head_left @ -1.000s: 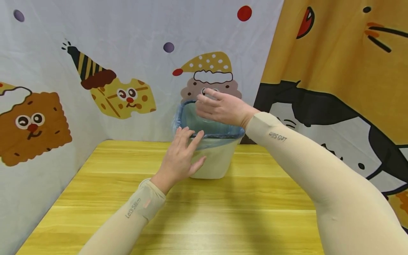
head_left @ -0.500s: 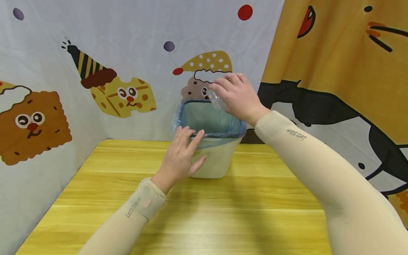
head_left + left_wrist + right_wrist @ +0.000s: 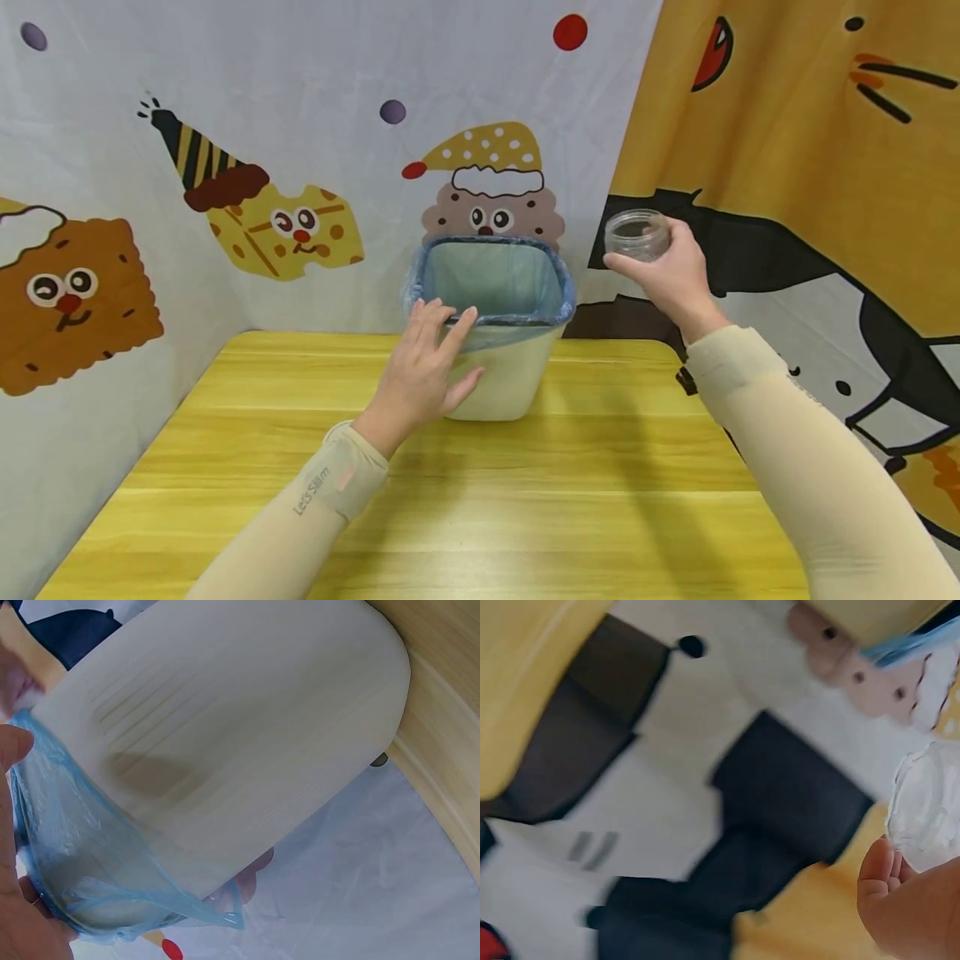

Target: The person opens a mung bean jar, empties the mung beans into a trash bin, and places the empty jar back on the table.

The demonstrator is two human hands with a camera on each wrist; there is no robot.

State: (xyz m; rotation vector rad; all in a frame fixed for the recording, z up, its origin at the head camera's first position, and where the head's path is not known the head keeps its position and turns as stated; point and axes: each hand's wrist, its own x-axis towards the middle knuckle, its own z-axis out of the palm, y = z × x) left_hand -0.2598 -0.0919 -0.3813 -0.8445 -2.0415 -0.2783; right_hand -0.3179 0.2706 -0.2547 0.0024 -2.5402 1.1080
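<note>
A clear jar with no lid on it is held in my right hand, to the right of the bin and above the table. Its open mouth points roughly upward. In the right wrist view, part of the clear jar shows beside the fingers. The pale bin stands upright on the table, lined with a blue plastic bag folded over its rim. My left hand rests on the bin's near rim with fingers fairly straight and the thumb apart. The left wrist view shows the bag draped over the bin's wall.
The yellow wood-grain table spreads in front of the bin, its right edge below my right arm. Close behind the bin hangs a white cartoon curtain. A yellow curtain with cartoon animals hangs on the right.
My right hand turned over above the bin, showing the jar tilted there, then moved right and away with the jar now mouth up. The left hand stayed at the rim.
</note>
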